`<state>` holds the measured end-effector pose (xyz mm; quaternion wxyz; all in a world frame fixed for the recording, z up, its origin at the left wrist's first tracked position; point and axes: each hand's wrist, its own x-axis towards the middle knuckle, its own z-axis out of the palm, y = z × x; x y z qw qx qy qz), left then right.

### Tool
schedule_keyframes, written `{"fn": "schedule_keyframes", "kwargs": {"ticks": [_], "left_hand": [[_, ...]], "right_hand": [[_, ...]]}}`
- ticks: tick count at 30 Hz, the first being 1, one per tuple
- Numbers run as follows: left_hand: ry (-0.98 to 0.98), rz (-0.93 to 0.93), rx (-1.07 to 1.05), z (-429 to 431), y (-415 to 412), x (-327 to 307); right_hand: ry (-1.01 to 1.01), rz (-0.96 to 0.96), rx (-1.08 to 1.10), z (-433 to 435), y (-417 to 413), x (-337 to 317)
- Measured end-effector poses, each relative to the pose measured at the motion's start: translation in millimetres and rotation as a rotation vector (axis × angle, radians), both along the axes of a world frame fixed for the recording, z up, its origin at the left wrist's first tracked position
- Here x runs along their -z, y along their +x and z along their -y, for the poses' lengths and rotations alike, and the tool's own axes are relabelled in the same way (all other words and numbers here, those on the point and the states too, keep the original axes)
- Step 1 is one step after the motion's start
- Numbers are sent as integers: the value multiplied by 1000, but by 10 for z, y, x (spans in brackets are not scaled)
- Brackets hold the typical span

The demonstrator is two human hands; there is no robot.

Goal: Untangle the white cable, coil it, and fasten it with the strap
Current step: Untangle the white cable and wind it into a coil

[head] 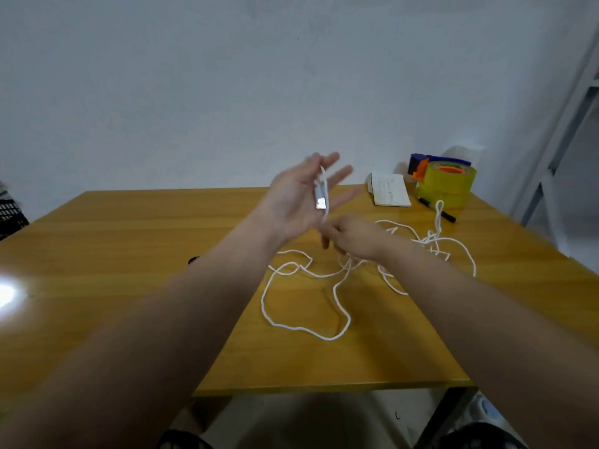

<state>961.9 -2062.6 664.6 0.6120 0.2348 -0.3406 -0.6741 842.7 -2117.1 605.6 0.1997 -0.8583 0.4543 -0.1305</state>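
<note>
Status: left hand is raised above the yellow-brown wooden bench, palm toward the camera, grip spread with fingers straight and apart. Thin white cable runs down that palm; its silver-tipped USB plug lies flat on the palm, and the cord goes up to the fingers, but blur hides how it sits there. Right hand sits just below the left palm's heel, grip pinched shut on the cable where it leaves the palm. From there the cord drops to the bench: one big loose loop near the middle front, smaller crossings under the right wrist, and a knotted tangle further right beside the right forearm, with one narrow loop standing up from it. Far right corner of the bench holds a yellow tape roll in a blue-and-orange dispenser, a small white notepad just left of it, and a black marker pen lying in front. Small black object shows at the edge of the left forearm, mostly hidden; can't tell what it is. Plain grey-white wall behind.
</note>
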Motion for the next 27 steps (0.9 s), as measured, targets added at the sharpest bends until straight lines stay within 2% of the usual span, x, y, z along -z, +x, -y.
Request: {"fn": "schedule_keyframes", "kwargs": {"ticks": [2, 5, 7, 8, 10, 12, 14, 20, 24, 27], "left_hand": [[-42, 95, -242, 149, 209, -105], [-34, 268, -463, 275, 524, -98], [-38, 380, -442, 284, 542, -19], [-42, 438, -413, 278, 492, 24], [-37, 494, -338, 269, 350, 86], [-32, 464, -263, 264, 226, 116], [-25, 459, -225, 264, 144, 145], [-37, 648, -171, 264, 120, 255], [-19, 716, -176, 260, 62, 282], [-3, 791, -212, 252, 28, 277]], "right_hand": [[98, 134, -94, -36, -92, 98], [105, 319, -36, -32, -317, 164], [86, 323, -52, -36, -368, 182], [15, 277, -71, -29, -357, 181], [-188, 104, -79, -26, -287, 161], [-366, -130, -97, -31, -196, 103], [-460, -247, -153, -68, -119, 34], [-578, -115, -157, -189, -114, -201], [-522, -68, -167, -220, -140, -287], [-449, 123, -111, -252, -151, -294]]}}
